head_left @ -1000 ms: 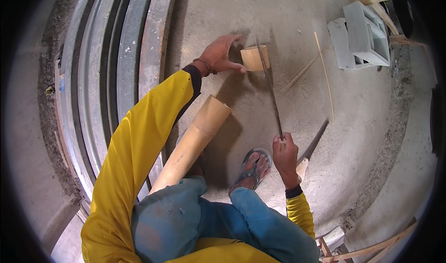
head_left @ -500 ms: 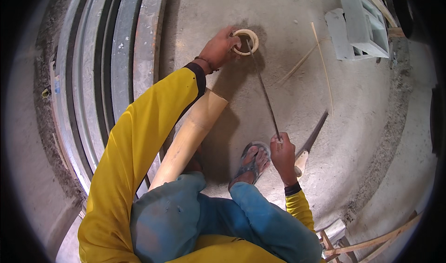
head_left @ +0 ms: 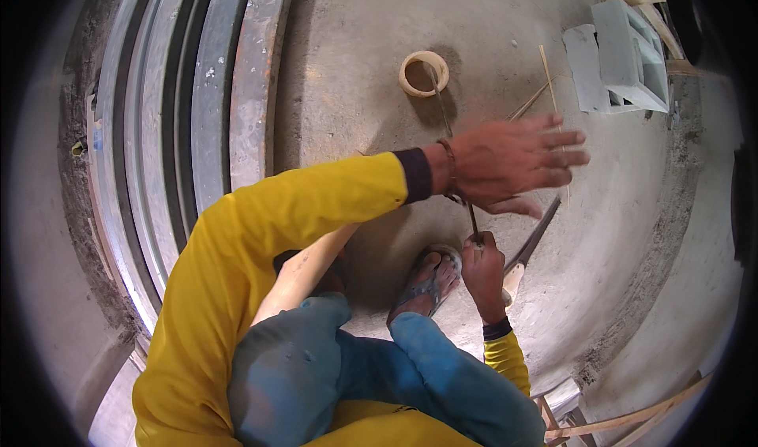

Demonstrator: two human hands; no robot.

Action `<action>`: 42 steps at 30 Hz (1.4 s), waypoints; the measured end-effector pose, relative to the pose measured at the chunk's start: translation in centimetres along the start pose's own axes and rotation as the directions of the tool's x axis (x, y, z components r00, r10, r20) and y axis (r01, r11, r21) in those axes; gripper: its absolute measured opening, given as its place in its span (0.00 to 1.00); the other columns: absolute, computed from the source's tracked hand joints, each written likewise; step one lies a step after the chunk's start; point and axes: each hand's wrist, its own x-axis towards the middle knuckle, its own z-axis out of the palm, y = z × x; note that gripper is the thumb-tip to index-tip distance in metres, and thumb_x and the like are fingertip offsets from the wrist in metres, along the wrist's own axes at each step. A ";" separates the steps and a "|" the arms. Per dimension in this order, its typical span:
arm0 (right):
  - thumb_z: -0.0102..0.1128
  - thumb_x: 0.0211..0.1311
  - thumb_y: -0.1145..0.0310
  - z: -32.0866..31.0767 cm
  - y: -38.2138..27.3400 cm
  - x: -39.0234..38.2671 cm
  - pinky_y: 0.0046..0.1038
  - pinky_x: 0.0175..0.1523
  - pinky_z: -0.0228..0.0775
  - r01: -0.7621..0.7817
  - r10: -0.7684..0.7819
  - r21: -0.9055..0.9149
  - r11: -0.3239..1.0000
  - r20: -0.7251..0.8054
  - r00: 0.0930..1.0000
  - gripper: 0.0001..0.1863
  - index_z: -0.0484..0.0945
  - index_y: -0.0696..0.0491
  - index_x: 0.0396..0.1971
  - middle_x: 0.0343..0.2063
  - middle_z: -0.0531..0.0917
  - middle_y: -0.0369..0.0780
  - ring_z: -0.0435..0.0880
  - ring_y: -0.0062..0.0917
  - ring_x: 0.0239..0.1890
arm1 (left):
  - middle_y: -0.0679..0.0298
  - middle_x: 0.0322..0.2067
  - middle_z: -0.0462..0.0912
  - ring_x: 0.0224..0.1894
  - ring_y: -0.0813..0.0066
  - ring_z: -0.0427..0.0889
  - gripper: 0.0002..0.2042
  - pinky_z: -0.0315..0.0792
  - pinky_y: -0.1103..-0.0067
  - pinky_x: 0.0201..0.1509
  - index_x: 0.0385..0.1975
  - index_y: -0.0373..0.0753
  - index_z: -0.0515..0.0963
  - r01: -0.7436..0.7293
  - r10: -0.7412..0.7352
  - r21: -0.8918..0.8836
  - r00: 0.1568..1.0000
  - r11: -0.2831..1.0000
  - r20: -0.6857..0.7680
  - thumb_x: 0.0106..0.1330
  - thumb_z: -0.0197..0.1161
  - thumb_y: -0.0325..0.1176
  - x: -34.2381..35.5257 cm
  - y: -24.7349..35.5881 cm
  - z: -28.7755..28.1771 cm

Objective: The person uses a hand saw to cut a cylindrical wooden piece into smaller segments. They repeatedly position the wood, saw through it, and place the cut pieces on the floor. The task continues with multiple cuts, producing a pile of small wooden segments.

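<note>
Bamboo ring (head_left: pixel 417 92), pale tan and hollow, turns its round opening up toward my camera; the cut rim looks thick and even, and the inner wall is shadowed brown. It is out on the dusty grey floor (head_left: pixel 347 68), nearer the left edge than the right, with a dark shadow beside it; from my remote seat I cannot tell whether it rests flat or is raised a little. A long blade (head_left: pixel 444 109), dark, narrow and straight, crosses the near side of the rim, its tip within the opening.

I see the right hand (head_left: pixel 483 269) wrapped round the blade's near end, fingers folded. The left hand (head_left: pixel 513 167) is blurred, back upward, its fingers spread wide, and its wrist passes over the blade.

Below the yellow left sleeve (head_left: pixel 316 194) I make out a smooth, honey-coloured bamboo tube (head_left: pixel 296 281), its far end hidden. Just beside the right hand lies a saw-like tool (head_left: pixel 540 234) with a pale handle. Along the floor's left edge run scuffed, parallel metal beams (head_left: pixel 213 84); near its right edge sits 1 hollow, light grey block (head_left: pixel 620 52).
</note>
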 end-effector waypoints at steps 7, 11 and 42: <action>0.61 0.71 0.66 0.5 -0.5 0.0 0.48 0.42 0.78 -0.150 0.159 -0.116 0.982 0.072 0.985 0.10 0.78 0.57 0.44 0.34 0.87 0.53 0.87 0.56 0.40 | 0.57 0.78 0.60 0.82 0.59 0.52 0.34 0.37 0.58 0.86 0.74 0.43 0.65 -0.036 0.049 -0.193 0.997 0.981 0.063 0.78 0.46 0.61 -5.2 -3.5 11.7; 0.62 0.70 0.62 0.4 1.1 0.0 0.51 0.40 0.77 -0.074 0.077 -0.085 0.994 0.033 0.997 0.13 0.77 0.56 0.46 0.31 0.86 0.54 0.86 0.56 0.36 | 0.56 0.73 0.66 0.79 0.57 0.58 0.29 0.47 0.58 0.85 0.70 0.43 0.68 -0.165 0.157 -0.115 0.984 0.979 -0.081 0.78 0.51 0.57 -0.7 -0.7 5.8; 0.61 0.73 0.64 -0.3 0.8 0.5 0.42 0.33 0.76 0.081 -0.079 0.018 0.997 -0.063 0.995 0.10 0.78 0.57 0.40 0.26 0.85 0.51 0.88 0.52 0.32 | 0.54 0.68 0.70 0.70 0.52 0.70 0.44 0.66 0.64 0.77 0.76 0.47 0.62 0.618 -0.622 0.075 0.778 0.783 0.090 0.58 0.78 0.38 -13.2 -11.6 -1.4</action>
